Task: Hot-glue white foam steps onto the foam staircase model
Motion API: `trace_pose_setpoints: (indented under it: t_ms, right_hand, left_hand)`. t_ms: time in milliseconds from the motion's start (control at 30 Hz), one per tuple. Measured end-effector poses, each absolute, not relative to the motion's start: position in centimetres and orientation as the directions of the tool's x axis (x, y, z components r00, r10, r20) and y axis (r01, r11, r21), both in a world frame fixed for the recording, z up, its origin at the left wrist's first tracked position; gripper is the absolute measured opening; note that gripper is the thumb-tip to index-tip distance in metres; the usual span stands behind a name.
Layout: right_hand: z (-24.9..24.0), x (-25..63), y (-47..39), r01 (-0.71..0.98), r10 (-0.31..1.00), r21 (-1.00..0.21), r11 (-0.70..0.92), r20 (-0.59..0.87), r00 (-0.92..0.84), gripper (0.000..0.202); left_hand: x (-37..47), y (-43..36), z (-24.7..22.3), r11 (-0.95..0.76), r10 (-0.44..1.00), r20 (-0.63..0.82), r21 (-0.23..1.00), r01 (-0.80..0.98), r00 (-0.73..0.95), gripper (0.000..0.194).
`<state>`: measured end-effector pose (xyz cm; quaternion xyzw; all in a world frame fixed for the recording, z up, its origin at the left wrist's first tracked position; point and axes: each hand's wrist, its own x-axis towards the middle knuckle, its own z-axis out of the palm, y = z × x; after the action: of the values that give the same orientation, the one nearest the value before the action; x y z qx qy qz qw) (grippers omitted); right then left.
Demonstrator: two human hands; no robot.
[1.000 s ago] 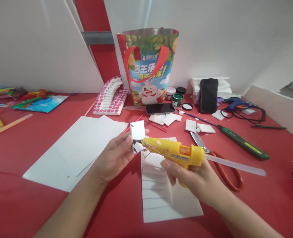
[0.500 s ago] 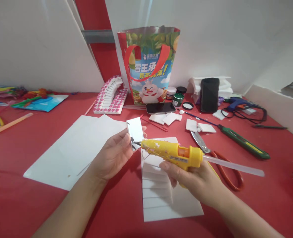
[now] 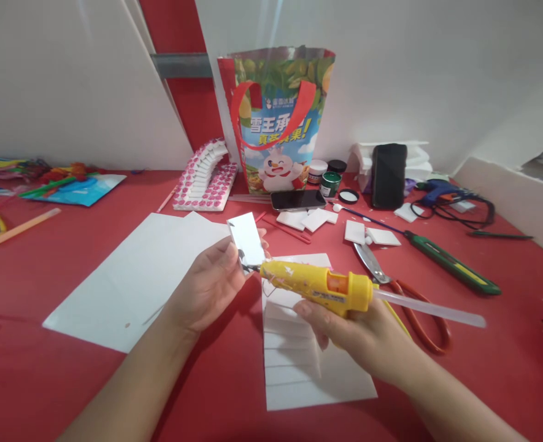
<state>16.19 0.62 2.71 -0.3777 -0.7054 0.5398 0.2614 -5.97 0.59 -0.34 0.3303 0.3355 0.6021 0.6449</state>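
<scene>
Between the thumb and fingers of my left hand (image 3: 213,279) is a small white foam board piece (image 3: 248,239) with dark marks on it, held upright and tilted. My right hand (image 3: 354,331) grips a yellow glue gun (image 3: 299,282) with a clear glue stick (image 3: 430,308) out of its back. The gun's nozzle is at the lower edge of the foam board piece; whether they touch I cannot tell. Below the gun, a white board (image 3: 345,383) bears a row of white steps (image 3: 292,356), partly hidden by the gun and my right hand.
White sheets (image 3: 115,276) lie at left. A model staircase with pink dots (image 3: 202,178) stands beside a printed bag (image 3: 280,123). At right are red-handled scissors (image 3: 423,319), a green-handled tool (image 3: 455,264), loose white pieces (image 3: 315,221) and a standing black phone (image 3: 388,177).
My left hand has tilted the foam board piece to the left and raised it slightly. The glue gun has shifted a little to the left with my right hand.
</scene>
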Motion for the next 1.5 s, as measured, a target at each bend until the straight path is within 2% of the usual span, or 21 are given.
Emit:
trace_pose_setpoints:
  t_ms: [400,500,600,700,767,1033,1500]
  right_hand:
    - [2.8,16.0,0.5,0.286,0.817,-0.951,0.117,-0.072,-0.572,0.040]
    - [2.6,16.3,0.6,0.184,0.814,-0.982,0.033,-0.080,-0.575,0.037]
    - [2.4,16.7,0.8,0.072,0.862,-0.997,-0.024,-0.057,-0.503,0.034]
    - [2.3,17.0,0.9,0.083,0.914,-0.997,0.003,-0.031,-0.406,0.036]
    - [2.3,17.1,1.0,0.094,0.929,-0.995,0.023,-0.014,-0.369,0.037]
    - [2.5,16.7,0.8,0.111,0.919,-0.991,0.081,0.031,-0.393,0.043]
    - [2.8,16.6,0.9,0.077,0.906,-0.994,0.081,0.041,-0.421,0.043]
  left_hand:
    - [-5.8,0.9,-0.2,0.031,0.999,-0.049,0.799,-0.600,-0.014,0.015]
    - [-5.9,0.9,-0.3,0.081,0.995,-0.099,0.771,-0.631,0.006,0.014]
    - [-6.1,0.7,-0.4,0.154,0.988,-0.115,0.772,-0.616,0.102,0.017]
    - [-6.3,0.4,-0.3,0.229,0.969,-0.136,0.802,-0.552,0.204,0.026]
    - [-6.3,0.3,-0.4,0.237,0.966,-0.136,0.812,-0.534,0.222,0.026]
    - [-6.4,0.1,-0.6,0.192,0.968,-0.092,0.870,-0.454,0.232,0.026]
    - [-6.3,0.1,-0.5,0.202,0.961,-0.074,0.848,-0.489,0.268,0.017]
